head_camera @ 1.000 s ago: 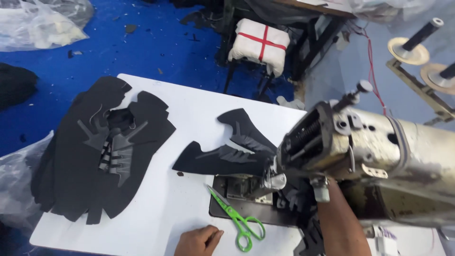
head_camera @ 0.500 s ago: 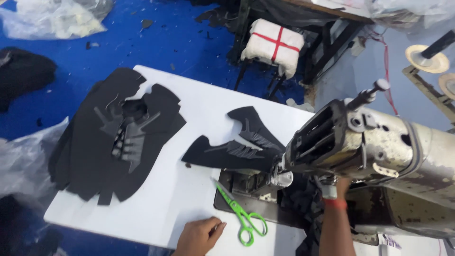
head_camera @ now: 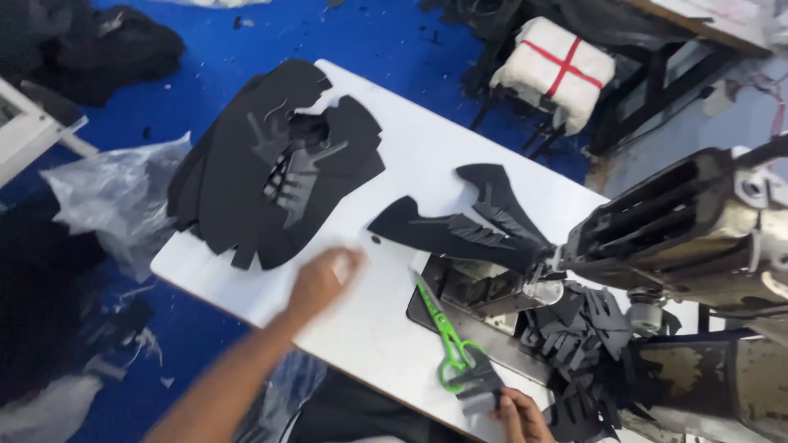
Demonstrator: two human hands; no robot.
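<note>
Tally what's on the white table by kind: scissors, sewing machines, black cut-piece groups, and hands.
Green-handled scissors: 1
Sewing machine: 1
Black cut-piece groups: 3 (stack, piece at the needle, heap by the machine); pieces within each cannot be counted
Hands: 2 (left hand, right hand)
Total: 7

On the table (head_camera: 386,328) I see a stack of cut pieces (head_camera: 271,172) at the far left, with my left hand (head_camera: 324,279) over the tabletop just before it. To the right, a single cut piece (head_camera: 460,230) lies behind the scissors (head_camera: 447,336) and runs under the sewing machine (head_camera: 698,238). My right hand (head_camera: 521,414) sits at the near edge by the scissors' handles, left of a heap of small pieces (head_camera: 583,344), and a padded stool (head_camera: 558,70) stands beyond the table.
</note>
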